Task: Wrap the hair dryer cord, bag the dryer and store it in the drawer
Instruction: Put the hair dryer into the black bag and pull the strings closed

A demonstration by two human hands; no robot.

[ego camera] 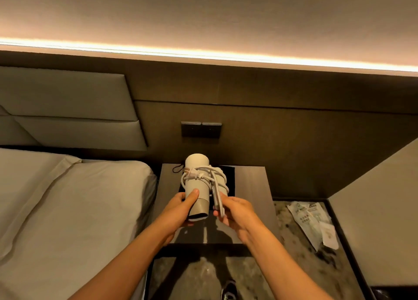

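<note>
I hold a white hair dryer (196,167) above the dark bedside table (252,186). My left hand (181,205) grips the barrel near its lower end, thumb on top. The white cord (204,175) is wound around the barrel, its plug lying across the coils. My right hand (234,211) pinches the folded handle and a cord loop at the dryer's right side. A black bag (228,170) with a drawstring lies flat on the table under the dryer, mostly hidden by it. No drawer front is visible.
A bed with a grey sheet (67,198) fills the left. Wall switches (200,129) sit above the table. Crumpled plastic packaging (313,222) lies on the patterned floor to the right, beside a beige panel (380,209). My shoe (228,289) shows at the bottom.
</note>
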